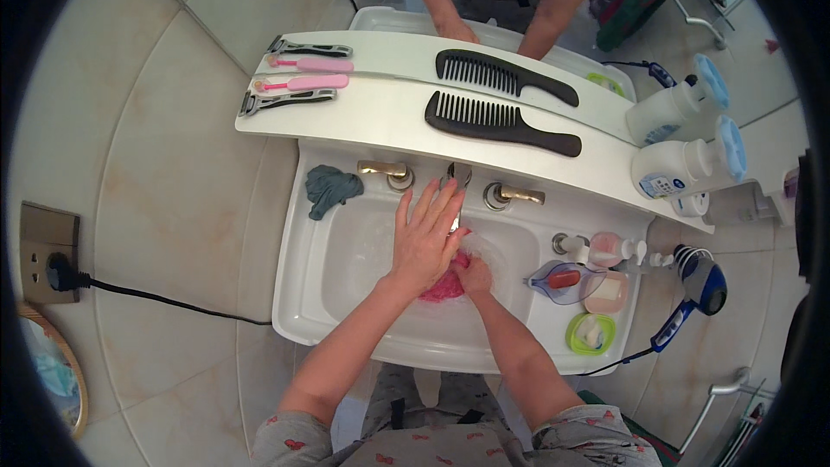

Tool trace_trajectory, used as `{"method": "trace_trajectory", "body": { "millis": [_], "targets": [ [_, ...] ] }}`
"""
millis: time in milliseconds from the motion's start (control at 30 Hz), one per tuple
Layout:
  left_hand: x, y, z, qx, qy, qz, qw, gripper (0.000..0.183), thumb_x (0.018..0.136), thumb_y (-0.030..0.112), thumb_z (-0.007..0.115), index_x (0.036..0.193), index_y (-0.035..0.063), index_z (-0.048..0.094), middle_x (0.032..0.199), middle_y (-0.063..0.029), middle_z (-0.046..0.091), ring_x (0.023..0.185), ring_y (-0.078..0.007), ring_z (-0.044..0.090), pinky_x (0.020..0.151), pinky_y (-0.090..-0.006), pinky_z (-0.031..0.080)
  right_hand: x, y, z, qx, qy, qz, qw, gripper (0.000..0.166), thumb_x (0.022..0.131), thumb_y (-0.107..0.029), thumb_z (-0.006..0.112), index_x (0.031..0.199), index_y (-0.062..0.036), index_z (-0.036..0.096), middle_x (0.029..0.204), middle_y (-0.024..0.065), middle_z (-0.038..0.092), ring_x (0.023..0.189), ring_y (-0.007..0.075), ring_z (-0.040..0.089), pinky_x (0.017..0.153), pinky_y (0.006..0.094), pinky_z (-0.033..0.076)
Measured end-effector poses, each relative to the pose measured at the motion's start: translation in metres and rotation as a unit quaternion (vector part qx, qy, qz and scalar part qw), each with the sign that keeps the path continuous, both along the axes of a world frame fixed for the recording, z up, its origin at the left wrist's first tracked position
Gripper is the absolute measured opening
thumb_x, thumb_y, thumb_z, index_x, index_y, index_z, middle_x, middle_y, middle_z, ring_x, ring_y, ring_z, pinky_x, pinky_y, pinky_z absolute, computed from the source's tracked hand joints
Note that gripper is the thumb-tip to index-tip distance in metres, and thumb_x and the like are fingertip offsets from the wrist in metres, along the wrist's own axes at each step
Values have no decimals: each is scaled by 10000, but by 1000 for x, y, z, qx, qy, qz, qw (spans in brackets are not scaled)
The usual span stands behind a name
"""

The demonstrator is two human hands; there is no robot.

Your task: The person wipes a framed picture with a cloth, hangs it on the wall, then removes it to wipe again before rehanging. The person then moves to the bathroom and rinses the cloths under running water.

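Observation:
Over the white washbasin (363,259), my left hand (425,240) is held up flat with its fingers extended, in front of the chrome faucet spout (456,226). It holds nothing that I can see, though its palm is hidden. Lower in the bowl, my right hand (474,274) has its fingers closed on a wet pink cloth (444,288). Water surrounds the cloth and that hand. Part of the cloth is hidden behind my left hand and wrist. Brass-coloured tap handles (382,168) flank the spout.
A dark grey cloth (332,189) lies on the basin's back left corner. Soap dishes (591,333) and pump bottles (608,249) stand at the right. The white shelf (382,113) above carries a black comb (499,124), razors and white bottles. A blue hair dryer (703,288) hangs at the right.

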State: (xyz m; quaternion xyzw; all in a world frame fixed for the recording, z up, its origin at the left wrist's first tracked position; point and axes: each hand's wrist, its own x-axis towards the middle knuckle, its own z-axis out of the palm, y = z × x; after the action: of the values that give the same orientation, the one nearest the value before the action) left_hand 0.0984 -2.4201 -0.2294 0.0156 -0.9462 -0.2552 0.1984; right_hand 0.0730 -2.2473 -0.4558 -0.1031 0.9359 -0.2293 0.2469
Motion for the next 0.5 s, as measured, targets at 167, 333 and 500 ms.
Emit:
{"method": "trace_trajectory", "body": {
  "millis": [167,333,500],
  "targets": [
    [17,1,-11,-43,-63,-12,997,547,851,157,556,1357,24,397,1453,-133,353,1358,-339,288,1098,-510,171,27,-12,-6,130,-40,54,989,502,874,-451,496,1170,-46,514,946,204,658,866,350,651,748,494,502],
    [49,18,-76,202,-9,152,967,583,902,243,511,1384,-31,330,1410,-228,370,1334,-345,327,1089,-482,227,6,-8,51,73,-32,-5,997,332,838,-356,594,973,-59,658,934,185,659,887,362,629,773,453,497],
    [86,31,-153,853,-332,268,300,573,941,447,486,1317,16,451,1324,-172,499,1185,-315,508,966,-470,413,39,-17,77,-208,161,130,956,190,721,-186,694,822,-48,611,837,120,597,832,339,566,729,440,448]
  ]
}}
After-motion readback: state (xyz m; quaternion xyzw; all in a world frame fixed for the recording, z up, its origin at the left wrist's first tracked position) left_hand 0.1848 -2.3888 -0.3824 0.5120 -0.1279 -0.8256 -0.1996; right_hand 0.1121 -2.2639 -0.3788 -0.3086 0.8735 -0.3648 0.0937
